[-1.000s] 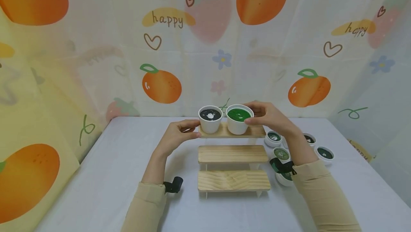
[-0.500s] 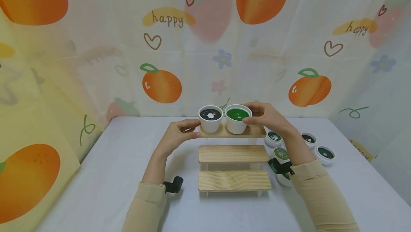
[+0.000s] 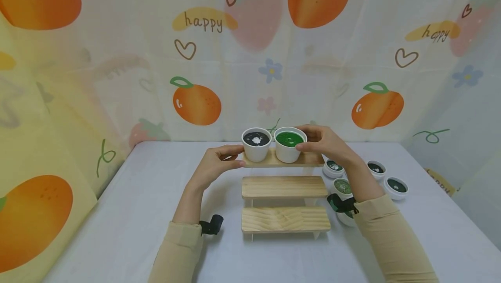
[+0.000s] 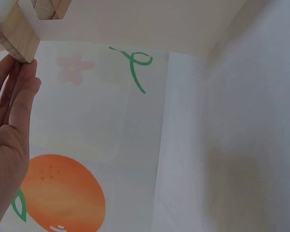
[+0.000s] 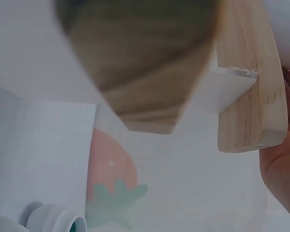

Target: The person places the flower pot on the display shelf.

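A stepped wooden stand has a top board, a middle board and a bottom board. My left hand pinches the left end of the top board between thumb and fingers; the left wrist view shows the fingertips against the board's end. On that board stand two white cups, one with a black filling and white mark, the other with a green filling. My right hand holds the green-filled cup at its right side, thumb in front and fingers behind.
Right of the stand, several white cups with dark or green fillings stand on the white-covered table, including one small cup at far right. My right forearm passes above them. A fruit-printed cloth hangs behind the table.
My right hand has shifted the green-filled cup slightly left, closer to the black-filled cup. My left hand stays at the board's end.
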`<state>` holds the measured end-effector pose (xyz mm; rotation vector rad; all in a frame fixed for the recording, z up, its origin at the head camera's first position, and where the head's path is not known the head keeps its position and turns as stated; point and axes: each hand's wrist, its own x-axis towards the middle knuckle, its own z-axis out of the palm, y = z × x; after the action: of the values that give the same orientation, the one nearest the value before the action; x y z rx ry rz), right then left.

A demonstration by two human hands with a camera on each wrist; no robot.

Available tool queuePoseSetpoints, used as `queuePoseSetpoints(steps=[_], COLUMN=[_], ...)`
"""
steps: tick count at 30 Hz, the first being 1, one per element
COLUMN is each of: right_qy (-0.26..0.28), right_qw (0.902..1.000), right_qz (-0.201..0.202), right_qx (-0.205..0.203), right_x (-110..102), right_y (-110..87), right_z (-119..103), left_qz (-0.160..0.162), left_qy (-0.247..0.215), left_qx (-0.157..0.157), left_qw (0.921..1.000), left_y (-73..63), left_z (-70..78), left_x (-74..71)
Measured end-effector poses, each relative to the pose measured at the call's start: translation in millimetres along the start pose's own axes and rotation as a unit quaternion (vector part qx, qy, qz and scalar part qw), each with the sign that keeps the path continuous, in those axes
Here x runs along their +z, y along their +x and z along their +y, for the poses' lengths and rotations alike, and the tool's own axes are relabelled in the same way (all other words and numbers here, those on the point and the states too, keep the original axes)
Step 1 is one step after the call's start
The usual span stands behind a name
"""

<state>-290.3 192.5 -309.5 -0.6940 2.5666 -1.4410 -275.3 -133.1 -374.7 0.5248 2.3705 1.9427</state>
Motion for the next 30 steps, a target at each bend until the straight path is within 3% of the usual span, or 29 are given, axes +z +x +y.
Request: queuePoseSetpoints(steps=[10,30], right_qy=[0.009,0.049], right_qw=[0.9999,0.9981], right_qz=[-0.001,0.008], right_qx=[-0.009,-0.036], right_x=[-1.8,-20.3], right_y=[-1.5,-28.2], right_z=[2.3,13.3], left_qz=[0.000,0.000], left_qy=[-0.002,0.003], left_qx=[-0.003,-0.008], left_qw=[1.0000,1.0000], left_y=[-0.3,0.9], left_z=[-0.8,-0.5], left_x=[-0.1,0.2])
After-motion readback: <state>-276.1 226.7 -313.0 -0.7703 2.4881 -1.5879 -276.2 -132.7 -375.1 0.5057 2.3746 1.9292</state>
